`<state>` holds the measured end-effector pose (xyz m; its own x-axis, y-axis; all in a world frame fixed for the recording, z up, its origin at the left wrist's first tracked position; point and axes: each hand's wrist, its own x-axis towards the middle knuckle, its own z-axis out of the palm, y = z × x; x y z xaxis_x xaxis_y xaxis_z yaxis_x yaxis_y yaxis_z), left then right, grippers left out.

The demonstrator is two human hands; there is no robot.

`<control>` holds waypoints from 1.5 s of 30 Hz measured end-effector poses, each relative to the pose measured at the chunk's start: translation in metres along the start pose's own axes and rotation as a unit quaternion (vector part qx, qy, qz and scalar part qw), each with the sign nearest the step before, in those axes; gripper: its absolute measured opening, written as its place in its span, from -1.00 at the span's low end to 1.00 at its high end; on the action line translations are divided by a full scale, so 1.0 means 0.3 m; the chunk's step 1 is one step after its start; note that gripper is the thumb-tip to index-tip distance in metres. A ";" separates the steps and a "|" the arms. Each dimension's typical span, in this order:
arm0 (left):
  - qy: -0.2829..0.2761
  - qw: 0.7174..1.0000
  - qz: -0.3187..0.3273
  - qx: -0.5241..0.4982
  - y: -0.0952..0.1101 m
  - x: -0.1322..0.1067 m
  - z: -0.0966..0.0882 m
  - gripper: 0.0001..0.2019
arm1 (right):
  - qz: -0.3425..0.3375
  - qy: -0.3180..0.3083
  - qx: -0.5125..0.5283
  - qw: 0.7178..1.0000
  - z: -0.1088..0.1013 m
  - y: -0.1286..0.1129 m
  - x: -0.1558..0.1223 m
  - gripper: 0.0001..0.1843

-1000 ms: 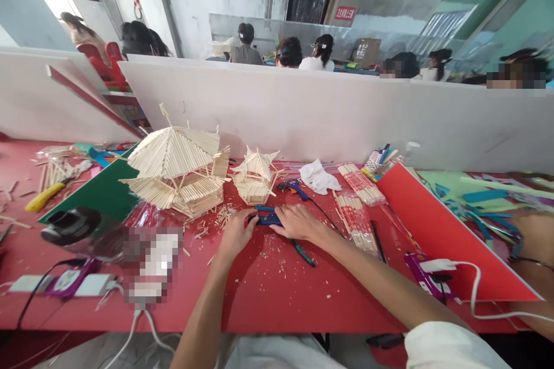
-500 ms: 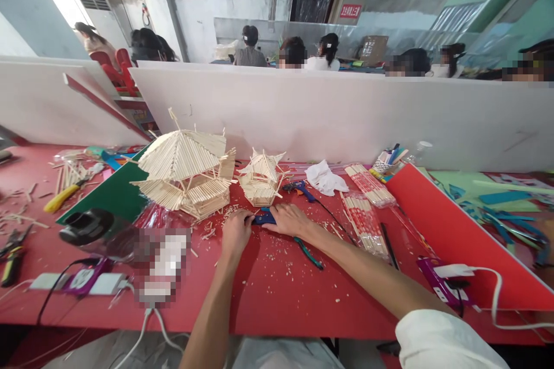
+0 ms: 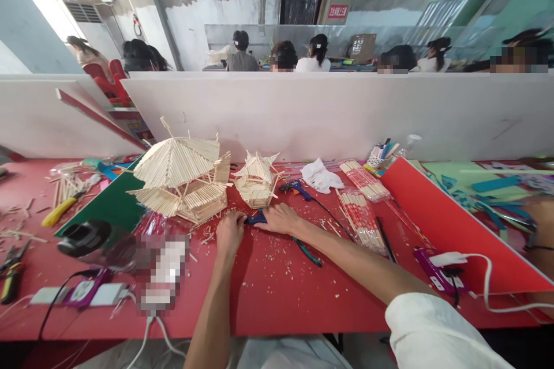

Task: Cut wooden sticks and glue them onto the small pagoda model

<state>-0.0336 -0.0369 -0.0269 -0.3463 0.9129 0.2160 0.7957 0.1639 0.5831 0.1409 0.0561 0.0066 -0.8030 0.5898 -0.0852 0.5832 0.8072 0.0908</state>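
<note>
My left hand (image 3: 229, 230) and my right hand (image 3: 281, 219) rest close together on the red table (image 3: 277, 294), both closed around a small dark blue tool (image 3: 256, 219) that shows between them. Just beyond my hands stands a small stick-built pavilion model (image 3: 257, 181). A larger stick pavilion (image 3: 182, 176) stands to its left on a green board (image 3: 106, 204). Wood chips lie scattered around my hands.
Teal-handled pliers (image 3: 308, 252) lie by my right forearm. Packs of sticks (image 3: 361, 213), a white tissue (image 3: 319, 176), a blue glue gun (image 3: 294, 187), a red board (image 3: 450, 230), a purple glue gun (image 3: 435, 274) lie to the right. A black cup (image 3: 84, 236) and cables lie left. A white partition (image 3: 329, 115) backs the table; people sit beyond.
My hands slid slightly away from me toward the small pavilion, still together on the blue tool. The camera view shifted a little.
</note>
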 end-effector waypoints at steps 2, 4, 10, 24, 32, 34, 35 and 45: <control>-0.004 1.000 -0.006 -0.009 0.002 0.000 0.001 -0.81 | -0.008 -0.007 -0.005 1.000 -0.003 0.004 -0.002 -0.16; -0.005 1.000 -0.011 -0.022 0.005 0.000 -0.001 -0.82 | -0.016 -0.009 -0.008 1.000 -0.007 0.008 -0.006 -0.15; 0.026 0.996 -0.023 -0.088 0.023 -0.006 -0.018 -0.76 | 0.011 0.023 0.001 1.000 -0.031 0.042 -0.062 -0.18; -0.024 0.990 0.080 -0.115 0.056 -0.025 0.018 -0.73 | 0.247 0.048 0.058 0.966 0.036 0.287 -0.339 -0.37; -0.045 0.987 0.100 -0.116 0.053 -0.021 0.035 -0.71 | 0.382 0.077 0.044 0.920 0.071 0.473 -0.379 -0.38; -0.058 0.986 0.098 -0.125 0.051 -0.022 0.038 -0.70 | 0.402 0.078 0.043 0.911 0.090 0.507 -0.377 -0.39; -0.064 0.985 0.095 -0.126 0.050 -0.024 0.039 -0.71 | 0.409 0.074 0.045 0.908 0.102 0.516 -0.374 -0.40; -0.083 0.989 0.102 -0.074 0.067 -0.031 0.039 -0.72 | 0.421 0.057 0.043 0.904 0.122 0.495 -0.291 -0.47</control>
<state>-0.0084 -0.0377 -0.0264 -0.0899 0.9719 0.2177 0.7554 -0.0759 0.6509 0.3021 0.1254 -0.0089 -0.0734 0.9940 0.0815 0.9973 0.0738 -0.0012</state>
